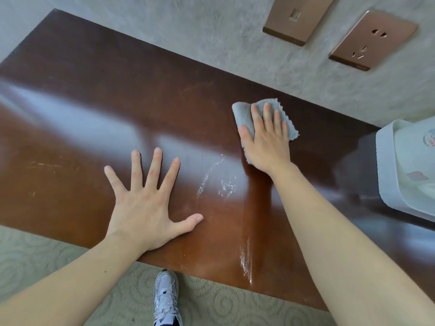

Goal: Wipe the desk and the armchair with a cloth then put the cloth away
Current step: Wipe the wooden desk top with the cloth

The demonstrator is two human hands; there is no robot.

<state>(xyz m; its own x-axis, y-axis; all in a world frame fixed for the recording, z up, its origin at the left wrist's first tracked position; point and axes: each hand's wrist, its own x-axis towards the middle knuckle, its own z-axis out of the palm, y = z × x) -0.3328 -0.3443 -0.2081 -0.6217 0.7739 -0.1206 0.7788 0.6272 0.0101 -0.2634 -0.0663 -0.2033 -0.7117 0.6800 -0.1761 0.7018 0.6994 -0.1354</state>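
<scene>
A glossy dark brown wooden desk [82, 109] fills the middle of the view and stands against a grey wall. A grey-blue cloth [243, 111] lies on its right part. My right hand [266, 140] presses flat on the cloth with straight fingers. My left hand [146, 196] rests spread flat on the desk near the front edge, holding nothing. Wet streaks [223, 182] shine on the wood between my hands and toward the front edge. The armchair is not in view.
A white plastic bag [404, 168] sits on the desk's right end. Two copper-coloured wall plates, a switch [296, 17] and a socket [372, 41], are on the wall behind. Patterned carpet [35, 252] and my sneaker [166, 297] lie below the front edge.
</scene>
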